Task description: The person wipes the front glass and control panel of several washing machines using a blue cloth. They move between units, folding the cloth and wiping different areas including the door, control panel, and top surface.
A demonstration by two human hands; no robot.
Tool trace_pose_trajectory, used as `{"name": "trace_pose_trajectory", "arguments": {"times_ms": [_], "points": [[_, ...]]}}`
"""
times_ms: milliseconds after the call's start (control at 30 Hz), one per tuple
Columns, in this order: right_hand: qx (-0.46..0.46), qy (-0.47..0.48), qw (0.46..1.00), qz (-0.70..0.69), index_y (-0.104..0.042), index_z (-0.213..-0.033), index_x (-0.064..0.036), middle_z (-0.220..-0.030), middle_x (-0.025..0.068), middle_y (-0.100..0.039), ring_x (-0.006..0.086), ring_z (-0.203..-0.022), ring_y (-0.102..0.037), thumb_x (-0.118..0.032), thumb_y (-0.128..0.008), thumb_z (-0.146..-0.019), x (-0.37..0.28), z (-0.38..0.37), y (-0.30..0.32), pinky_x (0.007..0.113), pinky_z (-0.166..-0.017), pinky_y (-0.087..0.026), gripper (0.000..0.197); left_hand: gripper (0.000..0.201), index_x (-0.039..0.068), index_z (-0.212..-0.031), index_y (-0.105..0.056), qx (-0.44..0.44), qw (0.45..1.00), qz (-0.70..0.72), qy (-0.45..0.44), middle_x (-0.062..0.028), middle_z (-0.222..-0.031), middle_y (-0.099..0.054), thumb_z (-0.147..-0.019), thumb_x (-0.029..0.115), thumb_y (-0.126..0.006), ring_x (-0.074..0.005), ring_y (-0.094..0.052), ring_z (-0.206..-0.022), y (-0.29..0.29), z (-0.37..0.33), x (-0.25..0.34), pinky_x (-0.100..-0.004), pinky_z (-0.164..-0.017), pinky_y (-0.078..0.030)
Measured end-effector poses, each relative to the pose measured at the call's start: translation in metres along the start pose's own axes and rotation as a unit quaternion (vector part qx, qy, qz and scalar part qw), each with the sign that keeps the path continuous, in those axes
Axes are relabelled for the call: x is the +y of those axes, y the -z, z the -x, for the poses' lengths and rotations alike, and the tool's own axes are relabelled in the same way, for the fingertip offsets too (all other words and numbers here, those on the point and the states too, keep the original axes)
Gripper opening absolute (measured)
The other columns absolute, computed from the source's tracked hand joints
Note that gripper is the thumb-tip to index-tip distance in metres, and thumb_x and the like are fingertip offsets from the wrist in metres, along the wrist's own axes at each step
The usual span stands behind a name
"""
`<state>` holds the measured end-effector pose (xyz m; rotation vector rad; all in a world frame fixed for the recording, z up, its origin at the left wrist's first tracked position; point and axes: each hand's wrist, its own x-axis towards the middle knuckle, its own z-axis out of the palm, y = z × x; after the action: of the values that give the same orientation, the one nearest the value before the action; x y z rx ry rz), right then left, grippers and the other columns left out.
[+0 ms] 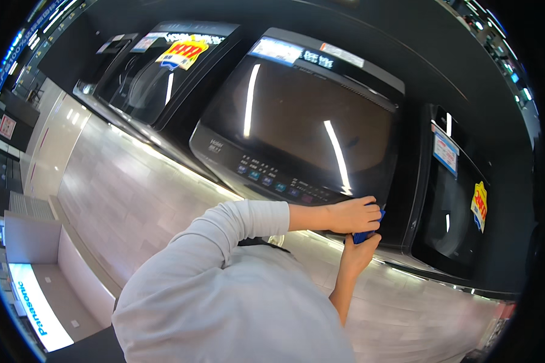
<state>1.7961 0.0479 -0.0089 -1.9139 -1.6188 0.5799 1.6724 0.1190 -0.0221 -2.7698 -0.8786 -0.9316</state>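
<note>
My left hand [354, 215] reaches across to the front right corner of a dark top-loading washing machine [236, 154]. Its fingers are closed on a blue cloth [367, 235], which looks bunched up. Just below, my right hand [357, 256] grips the same cloth from the near side. Both hands are close together at the machine's corner, and the cloth lies partly hidden between them. The machine's dark glass lid is down, with a row of lit-looking buttons along its front panel.
Another dark washer [140, 91] with a red and yellow tag stands to the left. On the right is a black machine [433, 199] bearing a blue-and-white label and a yellow tag. Pale floor [145, 175] runs in front, and a lit sign [39, 311] glows at lower left.
</note>
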Motion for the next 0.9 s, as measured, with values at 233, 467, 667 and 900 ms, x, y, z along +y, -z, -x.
{"name": "trace_pose_trajectory", "arguments": {"times_ms": [233, 467, 667, 900], "points": [[-0.111, 0.07, 0.991, 0.02, -0.043, -0.1, -0.0018, -0.095, 0.0203, -0.057, 0.0428, -0.087, -0.059, -0.018, -0.077, -0.075, -0.049, 0.033, -0.038, 0.046, -0.076, -0.047, 0.045, 0.02, 0.008, -0.092, -0.058, 0.01, 0.997, -0.002, 0.072, -0.0073, -0.102, -0.06, -0.075, 0.012, -0.066, -0.0239, -0.056, -0.109, 0.056, 0.084, -0.009, -0.044, -0.104, -0.04], [-0.211, 0.176, 0.961, -0.028, -0.045, -0.102, 0.0004, -0.099, 0.0254, -0.062, 0.0466, -0.09, -0.061, -0.018, -0.077, -0.074, -0.121, 0.073, -0.097, 0.05, -0.074, -0.048, 0.046, 0.022, 0.008, -0.098, -0.058, 0.006, 0.986, -0.042, 0.163, -0.0094, -0.109, -0.059, -0.078, 0.012, -0.063, -0.0255, -0.055, -0.112, 0.128, 0.184, -0.021, -0.0459, -0.106, -0.038], [-0.286, 0.227, 0.931, -0.025, -0.045, -0.102, 0.001, -0.094, 0.0269, -0.063, 0.0466, -0.089, -0.062, -0.022, -0.076, -0.075, -0.196, 0.099, -0.151, 0.05, -0.076, -0.049, 0.047, 0.027, 0.008, -0.1, -0.058, 0.017, 0.973, -0.058, 0.223, -0.0095, -0.109, -0.057, -0.075, 0.011, -0.065, -0.027, -0.056, -0.11, 0.197, 0.259, -0.04, -0.0467, -0.105, -0.04], [-0.321, 0.271, 0.907, -0.016, -0.045, -0.101, -0.0003, -0.097, 0.0236, -0.062, 0.043, -0.092, -0.062, -0.025, -0.074, -0.076, -0.269, 0.146, -0.222, 0.048, -0.078, -0.049, 0.046, 0.031, 0.009, -0.099, -0.058, 0.03, 0.941, -0.108, 0.319, -0.0084, -0.104, -0.058, -0.07, 0.008, -0.069, -0.0286, -0.056, -0.106, 0.265, 0.354, -0.055, -0.046, -0.103, -0.039]]}}
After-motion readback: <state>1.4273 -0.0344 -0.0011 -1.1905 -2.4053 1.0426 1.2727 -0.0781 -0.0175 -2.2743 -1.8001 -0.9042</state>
